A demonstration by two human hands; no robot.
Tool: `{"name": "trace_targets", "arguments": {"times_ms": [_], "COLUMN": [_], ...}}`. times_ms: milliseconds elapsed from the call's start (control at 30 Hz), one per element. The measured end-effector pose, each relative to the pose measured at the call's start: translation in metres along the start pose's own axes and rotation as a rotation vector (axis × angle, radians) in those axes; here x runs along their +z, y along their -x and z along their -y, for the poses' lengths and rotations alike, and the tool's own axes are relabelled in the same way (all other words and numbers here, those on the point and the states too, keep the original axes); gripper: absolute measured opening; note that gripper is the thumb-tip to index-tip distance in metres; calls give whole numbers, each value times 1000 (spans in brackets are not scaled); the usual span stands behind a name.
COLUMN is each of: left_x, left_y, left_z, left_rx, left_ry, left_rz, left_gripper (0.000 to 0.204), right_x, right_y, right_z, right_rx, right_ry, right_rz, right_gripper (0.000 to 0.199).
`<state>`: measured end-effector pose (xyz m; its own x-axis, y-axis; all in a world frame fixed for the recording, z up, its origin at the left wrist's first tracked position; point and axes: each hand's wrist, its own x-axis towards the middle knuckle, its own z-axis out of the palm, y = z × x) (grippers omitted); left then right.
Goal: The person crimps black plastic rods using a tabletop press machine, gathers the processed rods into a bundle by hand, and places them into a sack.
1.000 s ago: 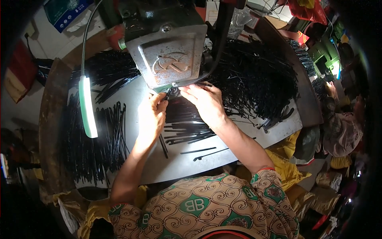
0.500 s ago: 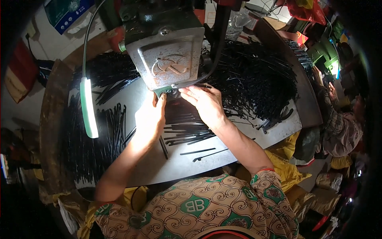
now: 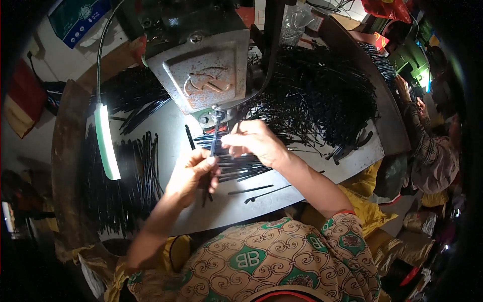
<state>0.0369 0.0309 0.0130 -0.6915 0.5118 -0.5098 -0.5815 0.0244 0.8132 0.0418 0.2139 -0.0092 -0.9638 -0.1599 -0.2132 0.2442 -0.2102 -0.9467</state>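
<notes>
My left hand [image 3: 193, 173] pinches a narrow dark strip [image 3: 215, 138], which stands nearly upright below the head of a green machine [image 3: 206, 75] with a worn metal cover. The strip's upper end is close under the machine's tip; whether they touch I cannot tell. My right hand [image 3: 259, 143] is just right of the strip, its fingers curled together and slightly blurred. What they hold, if anything, does not show. Under and between both hands lies a row of black strips [image 3: 239, 168] on the pale metal tabletop [image 3: 297, 194].
Black strips [image 3: 121, 186] lie heaped at the left, and a big tangled pile [image 3: 322, 95] fills the right. A lit lamp [image 3: 106, 143] hangs on a bent neck at the left. A raised brown rim [image 3: 65, 166] borders the table. Another person [image 3: 432, 161] works at far right.
Both hands have come down and away from the machine's tip toward me. The strip now shows upright in my left hand. My right fingers have curled in. The view has shifted slightly.
</notes>
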Motion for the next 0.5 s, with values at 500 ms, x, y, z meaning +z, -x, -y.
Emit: {"name": "trace_targets", "arguments": {"times_ms": [500], "left_x": [22], "left_y": [-12], "left_z": [-2], "left_rx": [998], "left_ry": [-1126], "left_rz": [-456], "left_gripper": [27], "right_x": [-20], "right_y": [-11], "right_z": [12], "right_rx": [76], "right_ry": [-336], "right_rz": [-50], "right_gripper": [15]}}
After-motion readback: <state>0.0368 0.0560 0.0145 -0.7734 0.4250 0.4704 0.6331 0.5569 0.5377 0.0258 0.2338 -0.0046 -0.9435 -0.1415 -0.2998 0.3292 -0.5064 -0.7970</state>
